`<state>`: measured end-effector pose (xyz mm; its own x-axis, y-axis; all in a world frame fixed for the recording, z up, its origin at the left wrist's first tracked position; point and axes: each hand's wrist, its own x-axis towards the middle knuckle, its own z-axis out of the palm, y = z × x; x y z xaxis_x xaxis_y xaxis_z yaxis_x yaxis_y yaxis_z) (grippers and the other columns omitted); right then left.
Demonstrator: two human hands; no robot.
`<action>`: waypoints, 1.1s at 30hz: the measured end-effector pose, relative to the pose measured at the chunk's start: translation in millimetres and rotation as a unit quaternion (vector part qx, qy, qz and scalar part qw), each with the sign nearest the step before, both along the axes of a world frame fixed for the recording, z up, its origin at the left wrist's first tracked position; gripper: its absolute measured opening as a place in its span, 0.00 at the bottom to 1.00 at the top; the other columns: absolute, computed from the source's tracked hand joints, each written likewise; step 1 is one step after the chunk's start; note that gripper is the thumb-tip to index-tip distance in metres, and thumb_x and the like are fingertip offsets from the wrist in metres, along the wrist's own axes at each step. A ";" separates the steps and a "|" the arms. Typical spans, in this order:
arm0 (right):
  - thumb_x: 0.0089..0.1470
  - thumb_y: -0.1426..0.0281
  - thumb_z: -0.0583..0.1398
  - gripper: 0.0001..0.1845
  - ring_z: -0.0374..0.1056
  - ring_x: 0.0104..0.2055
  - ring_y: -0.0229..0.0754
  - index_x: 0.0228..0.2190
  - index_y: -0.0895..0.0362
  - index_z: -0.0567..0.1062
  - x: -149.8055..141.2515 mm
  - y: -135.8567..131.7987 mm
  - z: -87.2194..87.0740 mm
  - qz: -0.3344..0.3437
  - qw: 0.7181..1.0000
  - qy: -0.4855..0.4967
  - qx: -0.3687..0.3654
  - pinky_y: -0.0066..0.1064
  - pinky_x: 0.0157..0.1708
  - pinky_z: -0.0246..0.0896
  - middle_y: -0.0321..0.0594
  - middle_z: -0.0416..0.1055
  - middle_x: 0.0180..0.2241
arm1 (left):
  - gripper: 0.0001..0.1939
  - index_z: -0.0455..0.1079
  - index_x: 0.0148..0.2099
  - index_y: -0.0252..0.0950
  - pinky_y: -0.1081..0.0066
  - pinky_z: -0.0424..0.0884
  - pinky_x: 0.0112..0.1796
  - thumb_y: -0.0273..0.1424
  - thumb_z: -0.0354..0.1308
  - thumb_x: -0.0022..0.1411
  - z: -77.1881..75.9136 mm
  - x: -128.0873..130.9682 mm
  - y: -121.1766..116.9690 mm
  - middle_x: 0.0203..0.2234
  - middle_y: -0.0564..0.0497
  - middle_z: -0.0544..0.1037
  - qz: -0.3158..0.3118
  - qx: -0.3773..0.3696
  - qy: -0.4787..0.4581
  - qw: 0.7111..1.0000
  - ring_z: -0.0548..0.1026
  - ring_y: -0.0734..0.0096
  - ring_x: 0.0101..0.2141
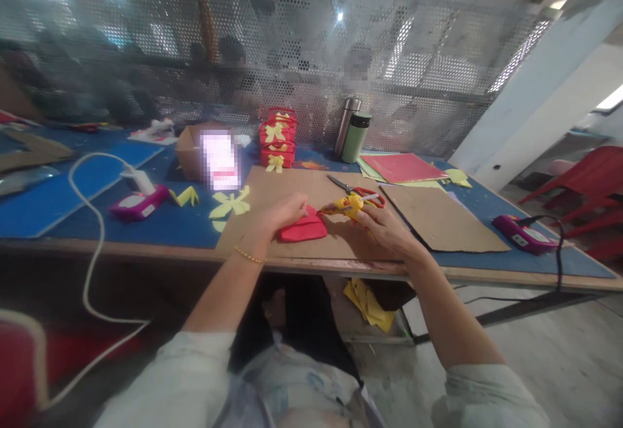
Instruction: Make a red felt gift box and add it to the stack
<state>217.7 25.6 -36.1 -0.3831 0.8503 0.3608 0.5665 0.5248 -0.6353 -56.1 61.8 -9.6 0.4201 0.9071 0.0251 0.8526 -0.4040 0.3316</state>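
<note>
A person's left hand [285,212] pins a flat red felt pouch [302,228] to the brown cardboard sheet [292,188] on the desk [73,188], steadying it, while the right hand [384,226], at 3 o'clock of it, clenches its grip on a yellow felt bow [346,206].

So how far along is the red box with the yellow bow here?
Done: a stack of red boxes with yellow bows stands at the back. In hand: the left hand presses a flat red piece while the right hand holds a yellow bow beside it, not yet attached. Left: loose yellow bows.
</note>
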 end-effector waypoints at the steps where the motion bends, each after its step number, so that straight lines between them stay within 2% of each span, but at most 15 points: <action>1: 0.68 0.53 0.52 0.22 0.68 0.33 0.45 0.32 0.53 0.76 0.8 0.2 -0.2 -0.005 1.000 -0.005 0.009 0.37 0.34 0.65 0.42 0.74 0.31 | 0.11 0.63 0.30 0.38 0.68 0.56 0.30 0.27 0.55 0.66 -0.2 -0.2 0.2 0.27 0.51 0.72 0.000 -0.002 -0.002 1.000 0.68 0.69 0.29; 6: 0.69 0.52 0.51 0.24 0.67 0.33 0.44 0.32 0.53 0.76 0.3 0.2 0.1 -0.010 0.999 -0.007 0.030 0.36 0.34 0.64 0.41 0.73 0.30 | 0.11 0.63 0.30 0.38 0.68 0.57 0.30 0.26 0.55 0.66 0.0 -0.8 0.3 0.27 0.51 0.73 0.000 -0.006 -0.004 1.000 0.68 0.69 0.30; 11: 0.69 0.51 0.51 0.24 0.69 0.35 0.47 0.33 0.53 0.77 -2.8 -0.5 0.5 0.005 1.000 -0.011 0.002 0.38 0.37 0.66 0.43 0.75 0.32 | 0.09 0.66 0.31 0.38 0.68 0.59 0.31 0.28 0.55 0.66 -4.3 -3.3 3.5 0.28 0.51 0.73 -0.002 0.003 -0.008 1.000 0.69 0.68 0.31; 16: 0.67 0.49 0.53 0.25 0.69 0.34 0.46 0.33 0.53 0.79 2.5 -2.7 2.0 -0.015 1.000 0.001 0.005 0.37 0.36 0.66 0.42 0.75 0.32 | 0.09 0.65 0.31 0.38 0.67 0.59 0.31 0.28 0.55 0.66 -8.7 -5.4 7.3 0.28 0.51 0.73 -0.007 -0.005 -0.019 1.000 0.69 0.67 0.30; 20: 0.66 0.44 0.52 0.31 0.65 0.28 0.41 0.33 0.55 0.79 16.0 -10.7 9.5 -0.034 0.998 0.044 -0.015 0.33 0.29 0.62 0.40 0.71 0.27 | 0.10 0.64 0.29 0.38 0.68 0.59 0.31 0.28 0.57 0.65 -12.1 -7.0 9.9 0.27 0.51 0.73 -0.010 0.000 -0.030 1.000 0.69 0.68 0.30; 26: 0.63 0.41 0.55 0.32 0.62 0.27 0.41 0.31 0.55 0.80 49.1 -28.7 21.3 -0.101 0.992 0.080 -0.001 0.33 0.29 0.58 0.39 0.69 0.25 | 0.11 0.62 0.29 0.38 0.68 0.60 0.32 0.28 0.58 0.65 -18.7 -11.2 15.2 0.28 0.51 0.73 -0.028 0.014 -0.043 0.999 0.70 0.68 0.31; 33: 0.60 0.39 0.56 0.33 0.65 0.27 0.43 0.28 0.55 0.80 77.3 -36.7 11.7 -0.145 0.985 0.099 0.002 0.35 0.28 0.60 0.41 0.71 0.24 | 0.10 0.61 0.30 0.38 0.68 0.58 0.31 0.28 0.55 0.65 -8.0 -6.8 8.8 0.28 0.52 0.72 -0.006 -0.018 -0.030 0.999 0.69 0.69 0.30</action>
<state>295.0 -11.0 -24.4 -0.0468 0.9118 0.4079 0.5581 0.3625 -0.7464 -63.0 70.6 -17.6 0.4292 0.9030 0.0190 0.8257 -0.4008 0.3970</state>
